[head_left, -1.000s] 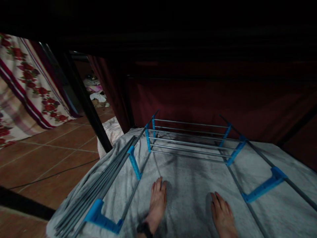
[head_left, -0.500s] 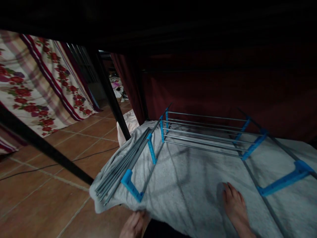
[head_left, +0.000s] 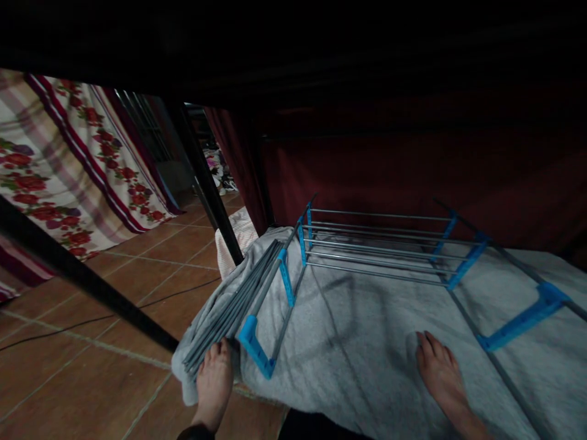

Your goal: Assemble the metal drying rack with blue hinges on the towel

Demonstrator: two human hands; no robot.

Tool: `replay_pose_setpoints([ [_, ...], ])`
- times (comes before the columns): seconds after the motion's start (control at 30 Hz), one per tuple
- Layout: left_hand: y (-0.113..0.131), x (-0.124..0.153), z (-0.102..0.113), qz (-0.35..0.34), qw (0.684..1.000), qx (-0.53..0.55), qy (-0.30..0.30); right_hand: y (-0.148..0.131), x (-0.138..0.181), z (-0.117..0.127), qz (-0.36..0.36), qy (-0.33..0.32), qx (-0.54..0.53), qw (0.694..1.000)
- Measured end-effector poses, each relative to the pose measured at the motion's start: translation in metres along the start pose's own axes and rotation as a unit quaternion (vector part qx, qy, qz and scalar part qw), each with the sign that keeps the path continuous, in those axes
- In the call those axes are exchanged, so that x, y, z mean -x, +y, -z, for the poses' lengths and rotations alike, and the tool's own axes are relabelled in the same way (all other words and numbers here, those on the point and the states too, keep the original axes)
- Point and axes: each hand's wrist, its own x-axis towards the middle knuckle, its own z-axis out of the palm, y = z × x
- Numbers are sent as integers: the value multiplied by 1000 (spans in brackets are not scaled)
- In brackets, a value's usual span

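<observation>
My left hand [head_left: 215, 374] is at the near end of a bundle of thin grey metal rods [head_left: 238, 299], its fingers bent over them; the fingertips are partly hidden. The rods lie side by side on a grey sheet, along the left side of a partly assembled rack. My right hand [head_left: 438, 370] rests on the sheet with its fingers stretched forward, holding nothing. Between and beyond the hands, the rack's grey crossbars [head_left: 376, 253] join two side frames. Blue plastic brackets sit on both, such as the near left bracket [head_left: 257, 348] and the near right bracket [head_left: 523, 321].
The grey sheet [head_left: 348, 366] covers a bed surface. A black metal post [head_left: 206, 177] and a slanting black bar [head_left: 82, 275] stand at the left, with a dark frame overhead. A maroon curtain [head_left: 389, 165] hangs behind. Tiled floor [head_left: 151, 269] with a cable lies left.
My left hand has moved up and left, from the bed's edge to the near end of the rods. My right hand stays on the sheet. The view has shifted slightly.
</observation>
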Motion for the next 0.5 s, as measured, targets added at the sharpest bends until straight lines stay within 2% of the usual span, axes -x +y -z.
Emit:
replay_pose_setpoints([
  [0.13,-5,-8,0,7,1000,14,17,-2,0,-1,-5,5,-3,1000],
  [0.2,-9,-10,-2,32,998,33,32,-3,0,-1,-8,8,-5,1000],
  [0.27,-13,-10,-2,69,992,95,43,-4,0,-1,-9,7,-7,1000],
  [0.33,-16,-7,1,122,969,210,49,-6,-1,0,-12,4,-10,1000],
  [0.4,-17,0,7,171,926,334,49,-8,-1,2,-16,1,-11,1000],
  [0.47,-13,14,17,193,886,419,51,-10,-2,4,-21,-1,-10,1000],
  [0.5,-10,24,22,192,877,437,53,-10,-3,5,-23,-1,-9,1000],
])
